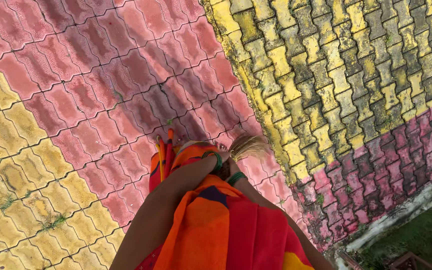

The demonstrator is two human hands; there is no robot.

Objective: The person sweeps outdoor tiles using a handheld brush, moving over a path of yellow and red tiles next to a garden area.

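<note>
While both hands are closing together on the straw broom above the pink pavers, she's gathering its bristles; a firm, even grip seems best.

- Soft, even daylight; no glare, no hard shadows.
- Colours saturated, paving sharp.
- Slight blur on straw bundle.
- Mild bending towards frame edges.

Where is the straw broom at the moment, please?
In the head view, the broom is just right of centre, gripped in both hands, its bristles over the pink paving beside the yellow strip.
</note>
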